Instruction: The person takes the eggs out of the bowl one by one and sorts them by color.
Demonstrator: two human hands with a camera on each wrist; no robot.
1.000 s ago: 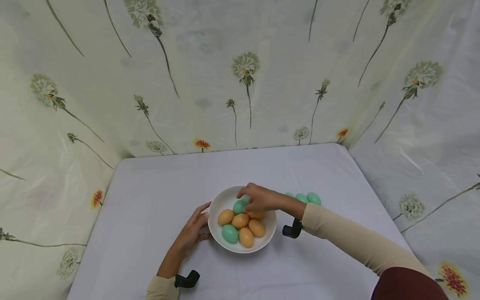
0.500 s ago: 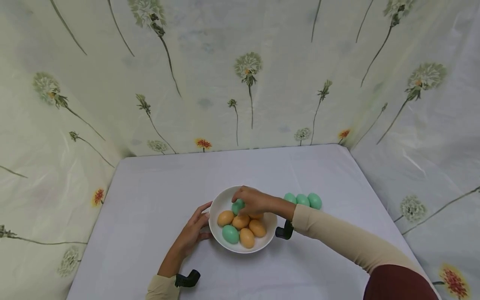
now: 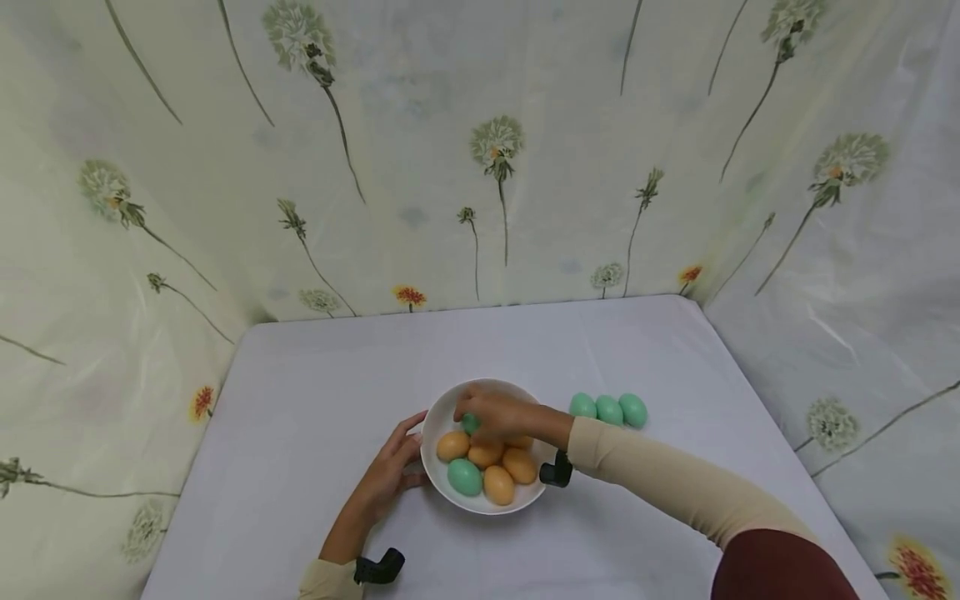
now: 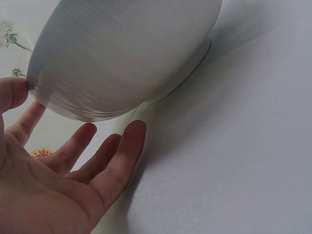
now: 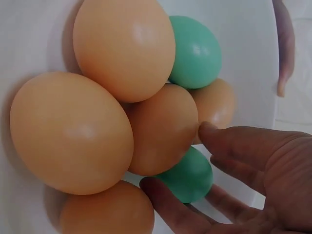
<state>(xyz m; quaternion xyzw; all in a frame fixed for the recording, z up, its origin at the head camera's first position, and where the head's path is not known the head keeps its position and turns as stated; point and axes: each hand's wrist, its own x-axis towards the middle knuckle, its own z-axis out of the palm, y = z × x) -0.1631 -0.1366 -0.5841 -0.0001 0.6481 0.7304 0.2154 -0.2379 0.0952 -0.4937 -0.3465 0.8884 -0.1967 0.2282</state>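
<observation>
A white bowl (image 3: 483, 508) on the table holds several orange eggs (image 3: 498, 485) and two green eggs. My left hand (image 3: 390, 467) is at the bowl's left side. In the left wrist view its thumb and a finger touch the rim, while the other fingers stay loosely extended below. My right hand (image 3: 495, 414) reaches into the bowl from the right. Its thumb and fingers spread around the rear green egg (image 5: 187, 175), with the thumb tip at a neighbouring orange egg (image 5: 163, 129). The other green egg (image 3: 465, 477) lies near the front left of the bowl.
Three more green eggs (image 3: 609, 409) lie in a row on the table right of the bowl, just behind the right forearm. A white cloth covers the table (image 3: 322, 375). Flower-printed curtains (image 3: 405, 167) stand behind it and at both sides.
My right hand has moved left and lower, deeper over the rear green egg, covering more of it. The egg row is now uncovered by the forearm. The left hand stays at the bowl.
</observation>
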